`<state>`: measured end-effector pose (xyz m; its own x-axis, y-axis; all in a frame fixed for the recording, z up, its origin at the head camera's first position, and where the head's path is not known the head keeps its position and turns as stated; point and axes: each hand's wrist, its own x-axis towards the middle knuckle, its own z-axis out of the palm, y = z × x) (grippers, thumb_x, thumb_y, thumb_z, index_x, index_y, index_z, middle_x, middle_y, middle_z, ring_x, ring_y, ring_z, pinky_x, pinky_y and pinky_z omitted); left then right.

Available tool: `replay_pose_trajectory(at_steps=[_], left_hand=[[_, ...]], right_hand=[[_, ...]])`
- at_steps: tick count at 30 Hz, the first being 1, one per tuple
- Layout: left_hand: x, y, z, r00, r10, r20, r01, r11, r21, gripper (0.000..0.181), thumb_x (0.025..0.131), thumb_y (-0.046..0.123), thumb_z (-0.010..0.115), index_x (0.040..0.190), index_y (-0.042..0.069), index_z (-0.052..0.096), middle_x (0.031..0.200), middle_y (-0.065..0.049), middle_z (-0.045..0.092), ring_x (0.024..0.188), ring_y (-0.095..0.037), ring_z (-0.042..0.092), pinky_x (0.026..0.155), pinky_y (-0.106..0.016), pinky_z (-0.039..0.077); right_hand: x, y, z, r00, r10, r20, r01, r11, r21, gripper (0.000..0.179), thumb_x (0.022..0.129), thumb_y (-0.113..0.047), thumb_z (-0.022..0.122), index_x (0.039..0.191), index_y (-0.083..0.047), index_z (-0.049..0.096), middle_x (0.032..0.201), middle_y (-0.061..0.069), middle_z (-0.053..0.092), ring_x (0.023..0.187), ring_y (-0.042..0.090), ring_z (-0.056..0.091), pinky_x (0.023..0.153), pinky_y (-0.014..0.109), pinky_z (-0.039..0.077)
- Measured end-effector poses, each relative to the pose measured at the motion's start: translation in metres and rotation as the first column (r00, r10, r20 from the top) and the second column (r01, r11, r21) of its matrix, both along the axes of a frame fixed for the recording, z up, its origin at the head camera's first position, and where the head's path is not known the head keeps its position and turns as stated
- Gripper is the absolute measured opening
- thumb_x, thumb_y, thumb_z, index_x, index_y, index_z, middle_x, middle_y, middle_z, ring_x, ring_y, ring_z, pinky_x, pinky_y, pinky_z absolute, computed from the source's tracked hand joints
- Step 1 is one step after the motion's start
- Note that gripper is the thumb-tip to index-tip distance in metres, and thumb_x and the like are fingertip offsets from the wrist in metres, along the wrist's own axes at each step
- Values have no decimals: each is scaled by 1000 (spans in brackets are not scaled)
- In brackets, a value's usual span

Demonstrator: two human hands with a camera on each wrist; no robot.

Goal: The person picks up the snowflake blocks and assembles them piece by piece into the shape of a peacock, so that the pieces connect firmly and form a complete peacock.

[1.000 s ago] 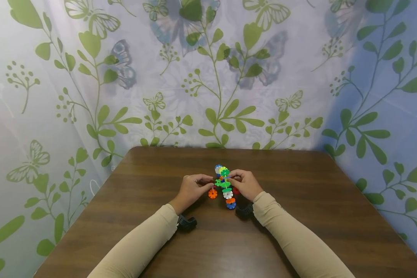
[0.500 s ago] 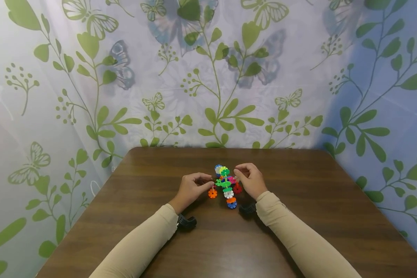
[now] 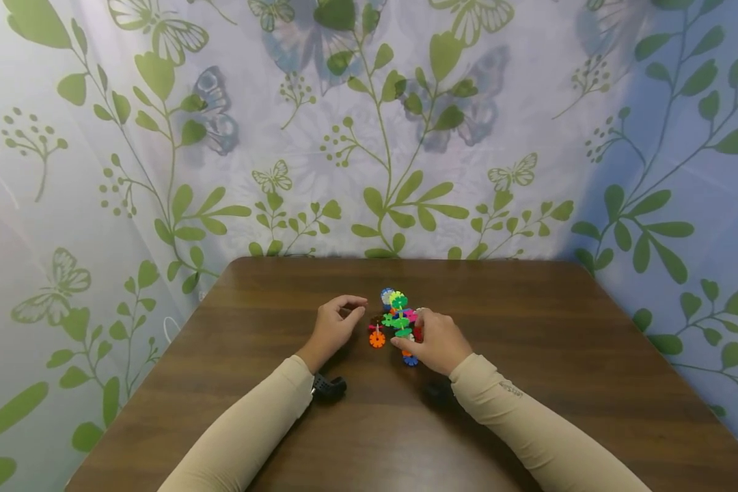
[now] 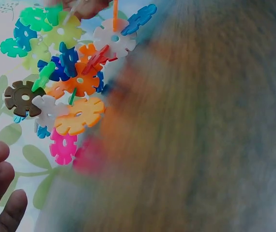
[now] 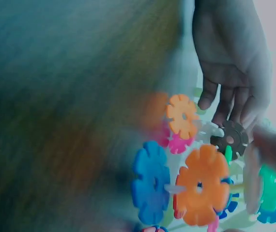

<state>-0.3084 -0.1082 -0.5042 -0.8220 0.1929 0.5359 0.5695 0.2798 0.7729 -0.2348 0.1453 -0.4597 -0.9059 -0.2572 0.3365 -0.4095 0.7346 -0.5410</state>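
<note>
A model of interlocking plastic snowflake discs [image 3: 400, 322] in several colours stands upright on the table. My right hand [image 3: 438, 342] holds it at its near side, with thumb and fingers about a white disc [image 5: 253, 186]. An orange disc [image 5: 201, 186] and a blue disc [image 5: 151, 183] sit beyond that grip. To the left, my left hand [image 3: 333, 328] is apart from the model, fingers loosely bent and holding nothing. A brown disc [image 4: 24, 98] and a pink disc [image 4: 63, 146] on the model face this hand. The right hand hides part of the near discs.
The brown wooden table [image 3: 344, 444] runs back to a curtain [image 3: 320, 171] printed with leaves and butterflies. A black perforated wrist mount [image 3: 329, 388] hangs beneath the left wrist. Both forearms wear beige sleeves [image 3: 246, 424].
My left hand has drawn back a little from the model's left side. My right hand moved off its upper right side, then came down to the near discs.
</note>
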Motion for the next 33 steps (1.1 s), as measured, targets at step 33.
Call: replay_pose_trajectory(at_steps=[33], left_hand=[[-25, -13, 10, 941, -157, 300, 228, 949, -218, 63, 98, 2, 74, 156, 8, 49, 145, -18, 58, 127, -32, 59, 100, -49, 52]], right_hand=[[-44, 19, -19, 957, 269, 105, -247, 951, -186, 30, 97, -21, 80, 119, -3, 74, 97, -3, 73, 76, 15, 66, 69, 35, 57]])
